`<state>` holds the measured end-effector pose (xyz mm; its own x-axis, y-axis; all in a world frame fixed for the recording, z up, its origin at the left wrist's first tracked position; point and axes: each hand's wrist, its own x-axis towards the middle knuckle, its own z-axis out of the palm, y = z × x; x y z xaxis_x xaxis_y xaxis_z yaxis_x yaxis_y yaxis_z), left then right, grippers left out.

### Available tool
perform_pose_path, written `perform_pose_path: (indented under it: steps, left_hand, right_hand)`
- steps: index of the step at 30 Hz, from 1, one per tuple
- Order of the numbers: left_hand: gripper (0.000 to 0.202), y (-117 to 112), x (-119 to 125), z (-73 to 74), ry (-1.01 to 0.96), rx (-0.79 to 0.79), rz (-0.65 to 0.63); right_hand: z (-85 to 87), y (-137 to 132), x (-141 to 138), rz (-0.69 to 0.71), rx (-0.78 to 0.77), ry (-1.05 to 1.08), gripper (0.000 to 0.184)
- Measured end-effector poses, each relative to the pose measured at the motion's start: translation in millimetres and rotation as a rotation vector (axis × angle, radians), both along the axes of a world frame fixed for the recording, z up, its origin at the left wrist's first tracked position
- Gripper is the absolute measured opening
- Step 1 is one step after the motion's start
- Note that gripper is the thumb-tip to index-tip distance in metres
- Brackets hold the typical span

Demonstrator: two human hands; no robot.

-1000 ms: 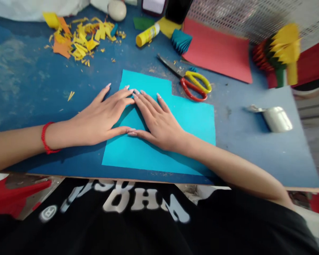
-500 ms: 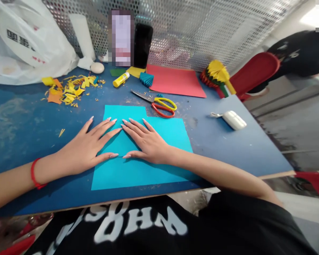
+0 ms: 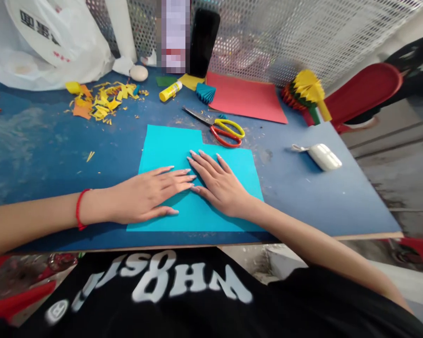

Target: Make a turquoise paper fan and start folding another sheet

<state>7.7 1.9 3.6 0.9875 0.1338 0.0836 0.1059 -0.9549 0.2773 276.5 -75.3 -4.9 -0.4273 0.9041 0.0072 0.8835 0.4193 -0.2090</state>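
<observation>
A bright turquoise sheet of paper lies flat near the table's front edge, with a step cut out of its far edge. My left hand rests flat on its left half, fingers stretched to the right and thumb apart. On the right half, my right hand lies with its fingers spread, pointing up and left. The fingertips of both hands nearly meet at the sheet's middle. Just beyond the paper are scissors with one yellow and one red handle loop, blades pointing up-left.
Behind lie a glue stick, a pleated teal paper, red paper and yellow scraps. A phone leans on the mesh. A white case and paper flower are right; a plastic bag is back left.
Both hands have slid right across the turquoise sheet; the left fingers now point more sideways. The sheet's front edge looks more level. The whole view has shifted slightly.
</observation>
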Motion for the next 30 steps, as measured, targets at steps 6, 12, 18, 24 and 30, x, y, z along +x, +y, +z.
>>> perform_pose_path:
  steps: [6, 12, 18, 24, 30]
  left_hand:
    - [0.077, -4.4, 3.7, -5.2, 0.085, -0.018, 0.007]
    - [0.080, -2.2, -10.1, 1.2, 0.128, 0.025, -0.025]
    - [0.084, -7.4, -39.5, 2.4, 0.112, 0.080, 0.033]
    - [0.084, -23.0, -65.7, 5.8, 0.102, 0.103, 0.137]
    - [0.080, -45.5, -81.9, 8.4, 0.106, 0.151, 0.272]
  right_hand:
    - [3.0, -8.5, 3.8, -0.017, -0.003, -0.015, 0.069]
    - [6.7, -18.9, 8.4, -0.056, -0.021, 0.016, 0.066]
    - [5.2, -21.6, 13.6, -0.105, -0.039, 0.044, 0.060]
    - [6.2, -19.6, 21.6, -0.159, -0.091, 0.131, 0.061]
    - [17.3, -32.6, 5.3, 0.133, -0.006, 0.093, 0.063]
